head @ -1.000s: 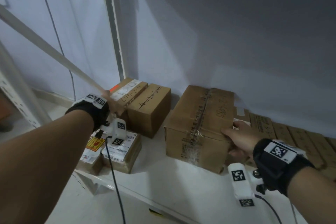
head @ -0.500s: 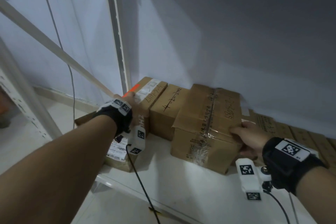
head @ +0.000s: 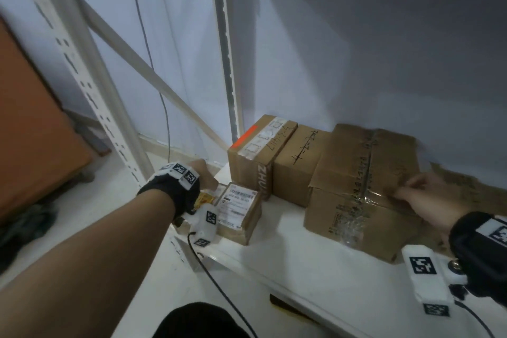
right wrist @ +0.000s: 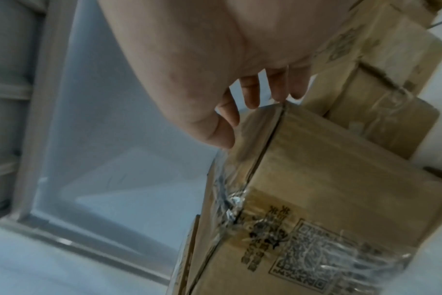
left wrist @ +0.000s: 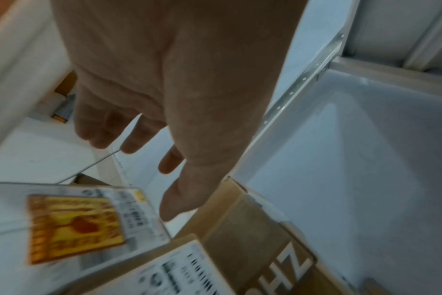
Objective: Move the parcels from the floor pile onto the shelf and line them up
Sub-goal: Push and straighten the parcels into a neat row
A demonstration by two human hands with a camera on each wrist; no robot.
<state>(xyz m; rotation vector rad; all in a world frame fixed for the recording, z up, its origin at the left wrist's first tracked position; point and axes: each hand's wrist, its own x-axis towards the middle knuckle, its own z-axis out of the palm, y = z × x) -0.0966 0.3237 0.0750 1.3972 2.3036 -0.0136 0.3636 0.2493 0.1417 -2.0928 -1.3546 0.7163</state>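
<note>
Right hand (head: 428, 200) fingers loose on taped box (head: 365, 189) top, shelf (head: 288, 263) back edge, left hand (head: 204, 177) relaxed, empty, over left-edge parcels (head: 238, 208)

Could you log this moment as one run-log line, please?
left hand: open, free | right hand: open, on large taped box | boxes lined up on shelf

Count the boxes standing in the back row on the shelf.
3: orange-striped box leftmost by the post, middle box, big taped box on the right. Lower boxes farther right are partly hidden.
</note>
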